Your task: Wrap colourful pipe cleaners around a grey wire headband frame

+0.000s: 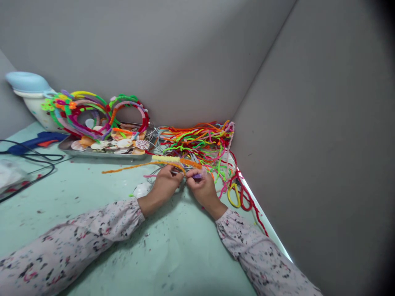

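Observation:
My left hand [166, 183] and my right hand [200, 187] are close together above the table, fingers closed in a pinch. An orange fuzzy stem [132, 166] runs from between my fingertips out to the left, its end free. Just beyond the hands lies a band wrapped in pale yellow [166, 158] and orange [190, 163] fuzz. A bit of purple [197, 176] shows at my right fingers. Both hands grip the orange stem near its right part; the exact hold is partly hidden by the fingers.
A metal tray [101, 154] holds shells and several fuzzy headbands [89, 113]. Colourful fuzzy stems [197, 137] are heaped behind the hands, some trailing right. At the left are a blue glue gun [31, 144] with black cable, a white bin [40, 109] and a plastic bag [10, 174].

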`<state>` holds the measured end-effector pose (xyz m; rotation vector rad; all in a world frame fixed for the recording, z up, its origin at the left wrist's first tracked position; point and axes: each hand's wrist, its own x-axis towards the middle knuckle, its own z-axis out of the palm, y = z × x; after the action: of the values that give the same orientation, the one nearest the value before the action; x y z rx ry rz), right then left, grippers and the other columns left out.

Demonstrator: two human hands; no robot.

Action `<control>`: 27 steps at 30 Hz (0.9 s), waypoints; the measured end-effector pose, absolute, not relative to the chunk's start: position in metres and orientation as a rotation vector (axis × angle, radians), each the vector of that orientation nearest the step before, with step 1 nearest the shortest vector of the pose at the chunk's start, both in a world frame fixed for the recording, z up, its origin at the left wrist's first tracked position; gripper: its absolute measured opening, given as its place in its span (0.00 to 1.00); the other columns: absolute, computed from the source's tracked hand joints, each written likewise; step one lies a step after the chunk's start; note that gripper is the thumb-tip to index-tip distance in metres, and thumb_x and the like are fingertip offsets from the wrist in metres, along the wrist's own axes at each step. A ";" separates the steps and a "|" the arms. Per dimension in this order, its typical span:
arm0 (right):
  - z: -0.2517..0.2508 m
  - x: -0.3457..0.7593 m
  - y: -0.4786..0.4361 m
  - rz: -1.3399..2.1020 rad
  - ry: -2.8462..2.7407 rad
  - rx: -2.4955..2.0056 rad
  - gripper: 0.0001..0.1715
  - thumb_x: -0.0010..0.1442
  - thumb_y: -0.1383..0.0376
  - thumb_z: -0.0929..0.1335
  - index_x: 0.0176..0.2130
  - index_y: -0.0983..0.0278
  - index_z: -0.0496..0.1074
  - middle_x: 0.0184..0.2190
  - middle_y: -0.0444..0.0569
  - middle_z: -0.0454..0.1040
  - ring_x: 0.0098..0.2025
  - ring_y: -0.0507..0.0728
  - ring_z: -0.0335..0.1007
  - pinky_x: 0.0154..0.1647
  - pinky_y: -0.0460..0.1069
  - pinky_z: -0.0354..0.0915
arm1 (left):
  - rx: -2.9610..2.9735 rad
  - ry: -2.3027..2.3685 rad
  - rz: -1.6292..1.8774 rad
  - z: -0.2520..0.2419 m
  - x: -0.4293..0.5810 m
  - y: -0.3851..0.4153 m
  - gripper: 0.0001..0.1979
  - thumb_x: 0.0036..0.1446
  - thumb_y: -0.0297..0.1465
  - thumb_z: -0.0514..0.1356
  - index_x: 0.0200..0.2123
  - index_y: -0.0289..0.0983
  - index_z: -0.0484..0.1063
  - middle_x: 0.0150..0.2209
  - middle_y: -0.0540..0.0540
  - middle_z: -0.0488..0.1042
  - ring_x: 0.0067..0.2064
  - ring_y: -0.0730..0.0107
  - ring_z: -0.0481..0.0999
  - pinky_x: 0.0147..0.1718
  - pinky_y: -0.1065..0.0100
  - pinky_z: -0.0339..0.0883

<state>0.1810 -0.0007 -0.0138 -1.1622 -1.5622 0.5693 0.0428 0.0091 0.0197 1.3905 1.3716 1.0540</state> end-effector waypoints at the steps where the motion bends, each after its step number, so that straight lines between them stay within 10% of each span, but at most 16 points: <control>1: -0.014 0.181 -0.001 0.569 -1.567 -1.150 0.09 0.49 0.72 0.64 0.30 0.62 0.72 0.29 0.45 0.74 0.32 0.54 0.70 0.36 0.48 0.66 | 1.376 1.360 1.053 0.021 0.043 0.008 0.06 0.47 0.29 0.58 0.31 0.35 0.71 0.24 0.50 0.72 0.21 0.74 0.68 0.20 0.72 0.60; 27: -0.006 0.178 -0.007 0.681 -1.543 -1.145 0.06 0.51 0.70 0.65 0.33 0.62 0.71 0.30 0.45 0.73 0.31 0.53 0.70 0.35 0.47 0.67 | 1.236 1.268 1.153 0.017 0.044 0.006 0.13 0.46 0.27 0.58 0.38 0.36 0.72 0.24 0.52 0.68 0.22 0.75 0.65 0.20 0.73 0.57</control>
<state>0.1776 -0.0067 -0.0060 -1.1445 -1.5429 0.6806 0.0445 0.0057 0.0173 1.2361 1.2683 1.1534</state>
